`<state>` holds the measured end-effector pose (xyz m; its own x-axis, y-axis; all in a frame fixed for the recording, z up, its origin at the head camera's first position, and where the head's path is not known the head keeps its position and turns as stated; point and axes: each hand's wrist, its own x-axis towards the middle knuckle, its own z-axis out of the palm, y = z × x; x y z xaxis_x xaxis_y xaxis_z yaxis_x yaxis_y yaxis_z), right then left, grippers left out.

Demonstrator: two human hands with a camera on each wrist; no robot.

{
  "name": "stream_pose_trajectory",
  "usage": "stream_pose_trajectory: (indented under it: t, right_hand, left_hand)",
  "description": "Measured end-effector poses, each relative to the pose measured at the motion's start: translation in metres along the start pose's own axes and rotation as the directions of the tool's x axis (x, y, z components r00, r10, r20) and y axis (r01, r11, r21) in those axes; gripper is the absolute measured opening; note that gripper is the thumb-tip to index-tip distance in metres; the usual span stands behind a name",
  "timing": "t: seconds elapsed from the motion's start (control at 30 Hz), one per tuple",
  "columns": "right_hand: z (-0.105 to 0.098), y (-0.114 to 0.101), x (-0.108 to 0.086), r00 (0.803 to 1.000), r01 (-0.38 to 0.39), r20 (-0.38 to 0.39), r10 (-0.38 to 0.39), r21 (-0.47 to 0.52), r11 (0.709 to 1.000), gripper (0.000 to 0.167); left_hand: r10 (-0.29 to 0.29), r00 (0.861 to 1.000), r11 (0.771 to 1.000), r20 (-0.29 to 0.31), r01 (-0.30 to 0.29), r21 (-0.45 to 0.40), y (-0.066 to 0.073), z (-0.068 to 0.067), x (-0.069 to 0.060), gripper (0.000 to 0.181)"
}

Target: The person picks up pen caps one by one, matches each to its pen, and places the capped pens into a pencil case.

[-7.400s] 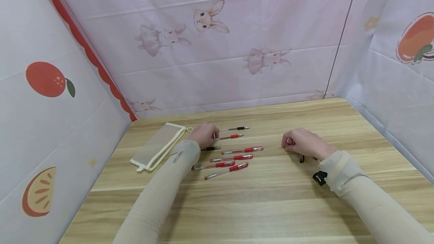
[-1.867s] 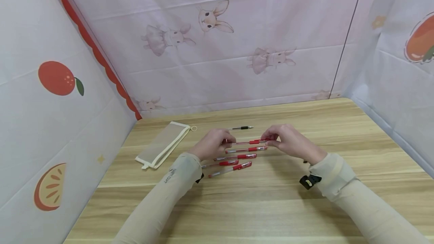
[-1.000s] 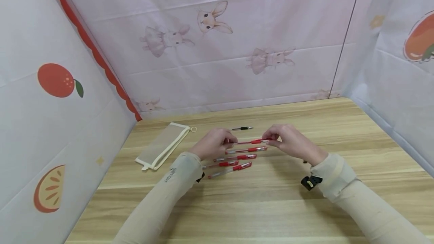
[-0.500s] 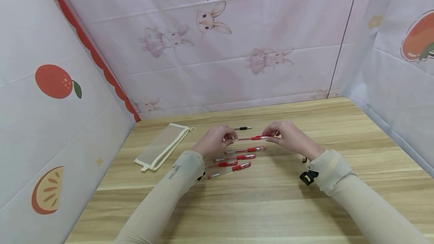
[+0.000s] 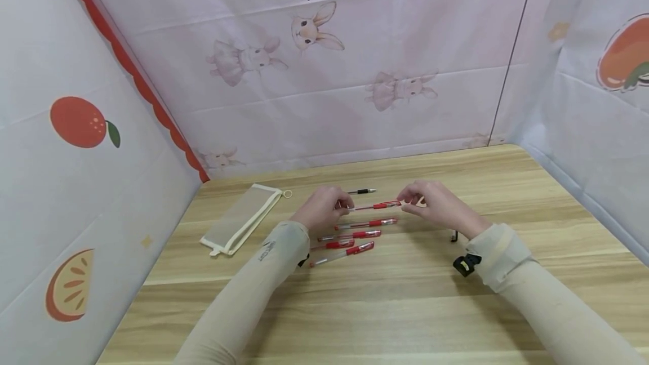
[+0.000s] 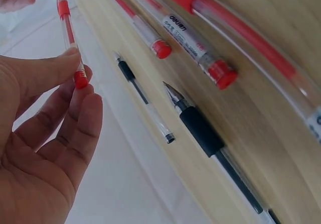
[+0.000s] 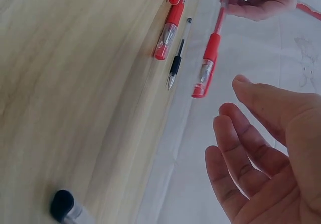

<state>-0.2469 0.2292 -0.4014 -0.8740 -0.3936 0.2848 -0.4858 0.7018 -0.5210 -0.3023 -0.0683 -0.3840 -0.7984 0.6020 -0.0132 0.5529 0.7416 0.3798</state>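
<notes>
My left hand (image 5: 322, 207) pinches the barrel end of a clear red gel pen (image 5: 379, 205) between thumb and fingertips, holding it level above the table. A red cap with a clip (image 7: 204, 73) covers the pen's far end. Beside that cap, my right hand (image 5: 435, 205) is spread with bent fingers, touching nothing. Several capped red pens (image 5: 366, 224) lie in a rough column nearer me. Behind the held pen lies an uncapped black pen (image 5: 363, 191). The left wrist view shows a second uncapped black pen (image 6: 203, 131), which my left hand hides in the head view.
A pale zip pencil pouch (image 5: 242, 218) lies on the left of the wooden table (image 5: 385, 308). A small black pen cap (image 5: 454, 235) sits by my right wrist. Patterned cloth walls (image 5: 324, 123) enclose the back and sides.
Earlier the red pen lay uncapped, with my right hand away at the right. Both hands then held it, a cap appeared on its tip, and it rose slightly. My right hand has let go.
</notes>
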Motion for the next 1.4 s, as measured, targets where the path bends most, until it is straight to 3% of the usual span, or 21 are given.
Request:
stream_pose_trajectory:
  t: [0.57,1.13,1.4]
  right_hand:
    - [-0.007,0.009,-0.011,1.0,-0.03,0.005,0.03,-0.021,0.999,0.017]
    - [-0.016,0.015,-0.021,0.998,-0.059,0.016,0.06,-0.021,0.998,0.016]
    - [-0.018,0.017,-0.027,0.996,-0.089,0.027,0.089,-0.008,0.996,0.017]
  left_hand:
    - [0.005,0.999,0.997,0.046,-0.008,0.071,-0.011,0.015,0.022,0.015]
    - [-0.036,0.995,0.994,0.088,0.027,0.103,-0.012,0.024,0.033,0.016]
    - [-0.043,0.992,0.997,0.115,0.036,0.069,-0.01,0.024,0.034,0.016]
